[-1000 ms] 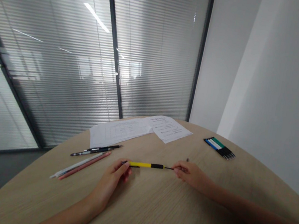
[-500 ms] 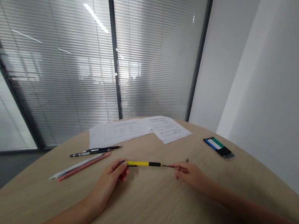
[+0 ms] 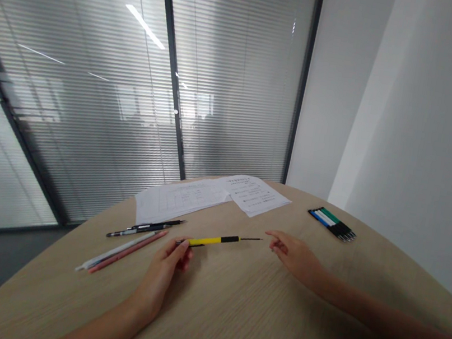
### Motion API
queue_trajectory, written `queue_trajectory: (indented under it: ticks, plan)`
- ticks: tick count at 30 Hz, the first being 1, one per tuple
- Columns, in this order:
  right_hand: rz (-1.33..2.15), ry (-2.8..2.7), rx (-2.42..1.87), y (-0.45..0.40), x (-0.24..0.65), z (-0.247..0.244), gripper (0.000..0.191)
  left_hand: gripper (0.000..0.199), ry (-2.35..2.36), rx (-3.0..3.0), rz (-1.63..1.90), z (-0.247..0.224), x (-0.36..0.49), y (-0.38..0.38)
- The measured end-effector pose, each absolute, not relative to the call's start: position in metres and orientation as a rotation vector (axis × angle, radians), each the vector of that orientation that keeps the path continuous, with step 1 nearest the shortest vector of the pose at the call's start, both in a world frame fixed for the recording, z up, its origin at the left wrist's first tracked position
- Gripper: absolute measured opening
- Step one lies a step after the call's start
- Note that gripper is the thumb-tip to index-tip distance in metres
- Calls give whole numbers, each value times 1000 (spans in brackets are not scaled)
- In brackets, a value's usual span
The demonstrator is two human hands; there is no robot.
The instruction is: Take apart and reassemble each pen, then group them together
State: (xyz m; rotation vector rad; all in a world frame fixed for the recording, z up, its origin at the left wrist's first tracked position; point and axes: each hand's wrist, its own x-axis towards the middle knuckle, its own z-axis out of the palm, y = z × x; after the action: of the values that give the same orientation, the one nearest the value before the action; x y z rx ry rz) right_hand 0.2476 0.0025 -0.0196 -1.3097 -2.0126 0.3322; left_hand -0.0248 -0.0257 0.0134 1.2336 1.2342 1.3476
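A yellow pen (image 3: 207, 241) with a black grip is pinched near its rear end in my left hand (image 3: 167, 263). From its front a thin dark refill (image 3: 250, 239) sticks out to the right, its tip in the air above the table. Just beyond that tip is my right hand (image 3: 293, 256), apart from the refill. Its index finger points left while the other fingers are curled in; what they enclose is hidden.
Left of my left hand lie dark pens (image 3: 145, 227), a pale pen (image 3: 120, 250) and a pinkish pen (image 3: 128, 253). Printed papers (image 3: 183, 197) rest at the far edge of the wooden table (image 3: 229, 317). A row of several pens (image 3: 332, 223) lies at right.
My right hand has come off the refill's end, its index finger now stretched out. A dark slender thing by its fingers no longer shows. The pen's front has tilted up and shifted slightly left.
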Motion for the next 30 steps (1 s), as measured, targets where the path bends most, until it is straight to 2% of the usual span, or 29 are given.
queue_trajectory:
  ticks: [8,15,30]
  plan:
    - [-64,-2161,-1242,16,267,-9,35,28,1232,1197,1339,12,-25,-23]
    - [-25,-2245,-1249,17,264,-21,42,28,1254,1233,1325,16,-22,-29]
    - [-40,-2313,-1264,15,262,-15,43,27,1216,1263,1293,12,-23,-26]
